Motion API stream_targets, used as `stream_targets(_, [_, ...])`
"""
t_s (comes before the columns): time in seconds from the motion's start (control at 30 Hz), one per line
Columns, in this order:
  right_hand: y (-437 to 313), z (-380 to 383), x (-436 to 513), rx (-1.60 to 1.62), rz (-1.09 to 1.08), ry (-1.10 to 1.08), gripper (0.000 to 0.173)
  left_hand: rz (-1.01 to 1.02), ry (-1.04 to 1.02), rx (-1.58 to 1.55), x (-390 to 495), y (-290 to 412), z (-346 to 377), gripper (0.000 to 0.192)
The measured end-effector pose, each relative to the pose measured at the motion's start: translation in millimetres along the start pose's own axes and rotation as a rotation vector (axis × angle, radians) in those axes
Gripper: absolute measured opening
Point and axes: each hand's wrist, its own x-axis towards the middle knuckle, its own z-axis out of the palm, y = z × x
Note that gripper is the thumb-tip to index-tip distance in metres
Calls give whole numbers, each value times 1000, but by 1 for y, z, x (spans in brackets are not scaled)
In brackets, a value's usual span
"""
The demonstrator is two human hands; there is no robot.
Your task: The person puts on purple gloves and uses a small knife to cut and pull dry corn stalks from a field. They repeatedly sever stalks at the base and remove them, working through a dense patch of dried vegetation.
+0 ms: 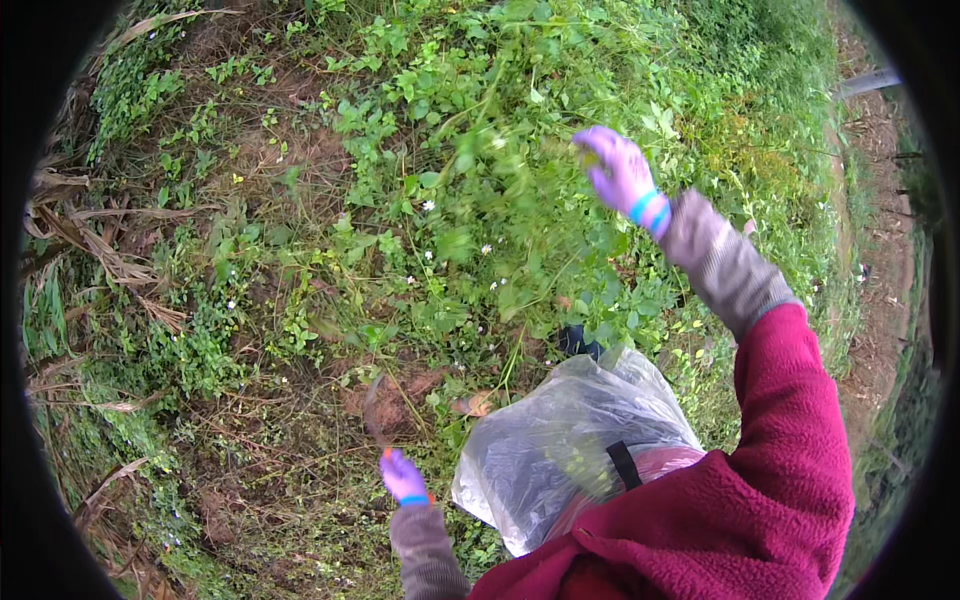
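My left hand [402,477], in a purple glove with a blue band at the wrist, grips a sickle by its orange handle. The sickle's thin curved blade [371,409] points away from me over dry stalks and bare soil. Further off to the right, my right hand [619,171], gloved the same way, is curled around green plant stems [589,158]. Leafy weeds [517,195] beside that hand are blurred by motion, so which of them it holds is hard to tell.
A clear plastic sheet [570,427] with a black strap [623,465] covers my front. One dark boot [579,341] shows beyond it. Small white flowers [428,205] dot the weeds. Dry corn stalks [105,247] lie at left; a dirt strip [877,300] runs at right.
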Motion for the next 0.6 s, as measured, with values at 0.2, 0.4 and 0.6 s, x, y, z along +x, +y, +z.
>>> stream_targets(0.2, [-136,28,-139,122,-623,-529,79,455,-180,-25,77,124,221,26])
stream_targets(0.4, [-34,139,-95,-730,-261,-1017,44,435,-729,769,85,238,308,36])
stream_targets(0.6, [4,201,-100,-407,82,-1243,23,283,-601,728,79,187,287,36])
